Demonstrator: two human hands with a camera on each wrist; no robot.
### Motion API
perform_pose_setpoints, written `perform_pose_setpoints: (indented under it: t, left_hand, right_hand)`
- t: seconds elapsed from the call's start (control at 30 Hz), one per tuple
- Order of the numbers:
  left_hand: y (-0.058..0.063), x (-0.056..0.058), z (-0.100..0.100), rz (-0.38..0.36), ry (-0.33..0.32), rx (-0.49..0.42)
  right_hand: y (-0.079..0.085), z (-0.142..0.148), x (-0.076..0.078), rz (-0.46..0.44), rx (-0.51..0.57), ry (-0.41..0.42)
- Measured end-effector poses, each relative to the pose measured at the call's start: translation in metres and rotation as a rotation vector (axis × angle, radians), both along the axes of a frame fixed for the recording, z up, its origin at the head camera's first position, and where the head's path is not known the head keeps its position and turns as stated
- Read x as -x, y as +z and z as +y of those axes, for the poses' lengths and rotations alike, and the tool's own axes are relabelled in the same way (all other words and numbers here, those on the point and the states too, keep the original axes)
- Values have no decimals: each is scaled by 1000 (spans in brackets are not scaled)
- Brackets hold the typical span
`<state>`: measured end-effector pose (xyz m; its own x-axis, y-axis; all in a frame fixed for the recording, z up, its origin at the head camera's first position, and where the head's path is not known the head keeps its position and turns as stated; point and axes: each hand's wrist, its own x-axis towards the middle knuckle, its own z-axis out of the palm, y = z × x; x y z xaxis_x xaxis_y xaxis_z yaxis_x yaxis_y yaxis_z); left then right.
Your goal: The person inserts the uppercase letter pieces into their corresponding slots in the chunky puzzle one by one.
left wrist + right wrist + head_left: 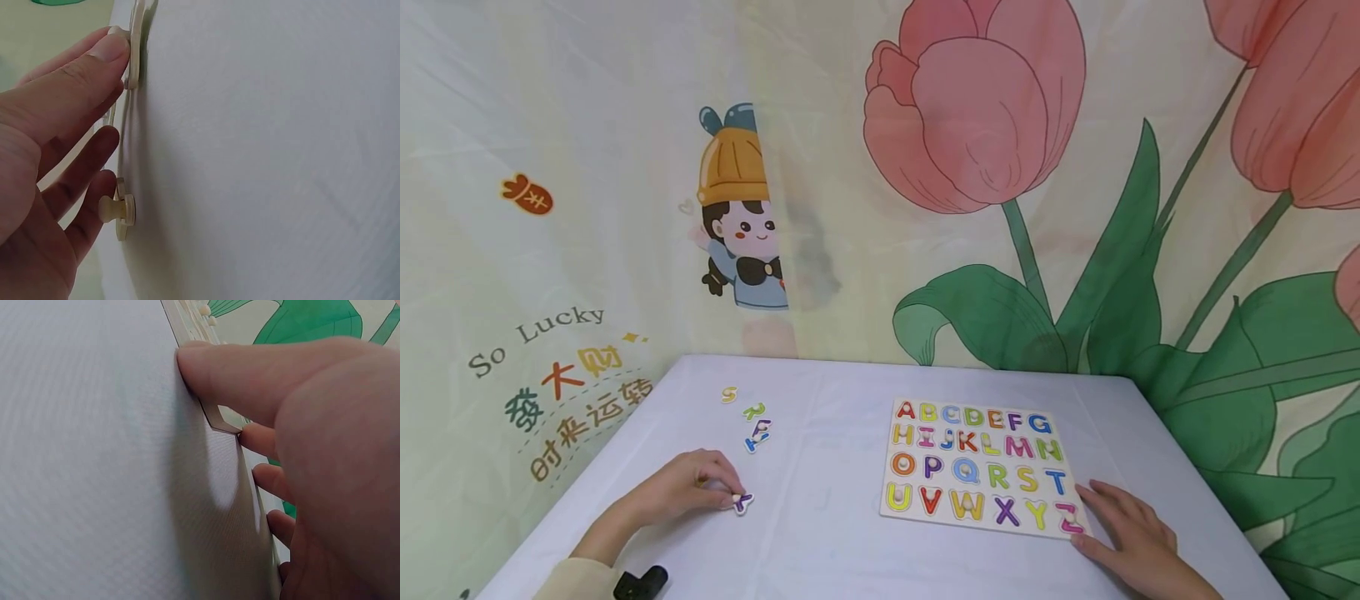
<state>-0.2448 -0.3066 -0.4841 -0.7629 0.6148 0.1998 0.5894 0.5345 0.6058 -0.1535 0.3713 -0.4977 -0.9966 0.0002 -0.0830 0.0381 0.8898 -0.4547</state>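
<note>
My left hand (688,487) pinches a small purple letter piece (743,504), just above or on the white table; I cannot tell which. In the left wrist view, thumb and fingertip meet at the knob of this wooden piece (135,53). Another knobbed piece (129,209) shows near the lower fingers. Over on the right lies an alphabet board (947,479) with rows of coloured letters, several bearing knobs. My right hand (1131,537) touches its near right corner, thumb on the front edge and extended fingers along the side. The right wrist view shows the thumb against the board's edge (220,420).
Beyond the left hand lie loose letters: a yellow S (729,395), a green R (754,411), and blue and purple pieces (756,437) close together. The white table (820,517) meets a printed cloth backdrop (827,167). A black device (641,582) sits by the left sleeve.
</note>
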Motion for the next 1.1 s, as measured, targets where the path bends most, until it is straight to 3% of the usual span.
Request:
perform_pose_setpoints:
  t: [0.1, 0.23, 0.37, 0.47, 0.6, 0.73, 0.9, 1.1]
  left_hand:
    - [0, 0, 3, -7, 44, 23]
    - [2, 0, 11, -17, 184, 91]
    - [2, 1, 19, 25, 310, 124]
    - [1, 0, 23, 74, 352, 126]
    - [1, -1, 27, 76, 388, 149]
    - [1, -1, 26, 48, 365, 141]
    - [4, 2, 19, -40, 257, 68]
    - [6, 6, 12, -85, 148, 15]
  right_hand:
    - [0, 0, 0, -4, 3, -2]
    - [0, -1, -1, 12, -4, 5]
    - [0, -1, -1, 21, -12, 7]
    - [0, -1, 0, 13, -6, 4]
    - [1, -1, 0, 7, 2, 3]
    - [1, -1, 0, 23, 6, 6]
    - [0, -1, -1, 37, -6, 11]
    - [-1, 0, 0, 31, -52, 11]
